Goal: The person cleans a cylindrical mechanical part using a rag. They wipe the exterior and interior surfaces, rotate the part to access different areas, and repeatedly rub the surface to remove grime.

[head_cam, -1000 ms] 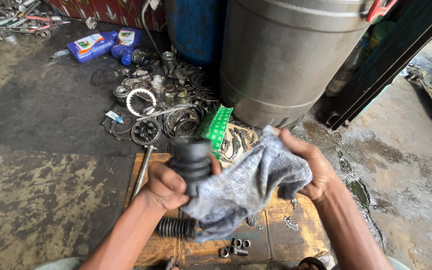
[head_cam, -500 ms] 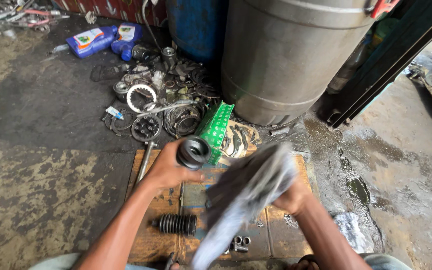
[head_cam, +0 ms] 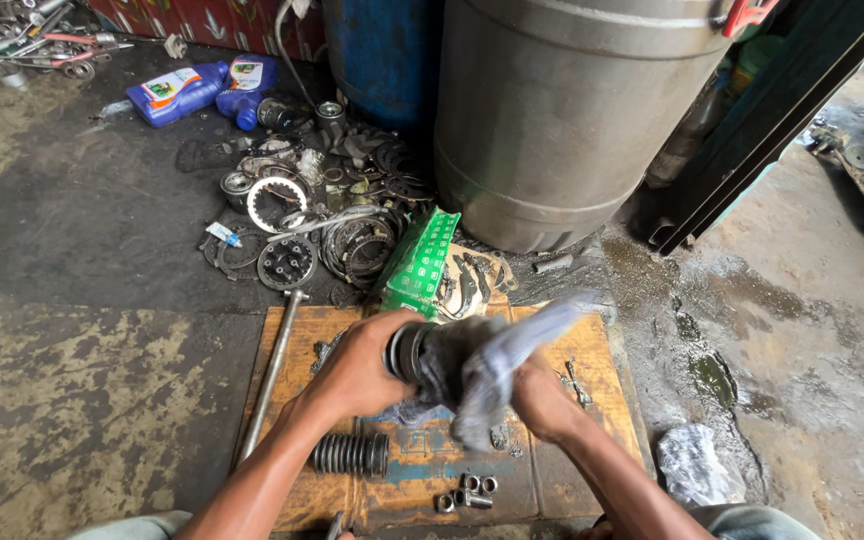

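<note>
- Gripping the black ribbed rubber boot around its wide ring end, the left hand holds it over the near wooden board; the boot looks light, soft and probably greasy, so that stiffer ring seems the surest hold.
- Right of it, the right hand is closed on a limp grey-blue cloth pressed against the boot.

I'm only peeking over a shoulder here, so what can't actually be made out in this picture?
- Head view: the black rubber part in the left hand is mostly covered by the grey rag.
- The rag is motion-blurred, so its folds are unclear.
- The right hand has its fingers hidden in the rag.
- The small metal pieces are too small to identify.
</note>
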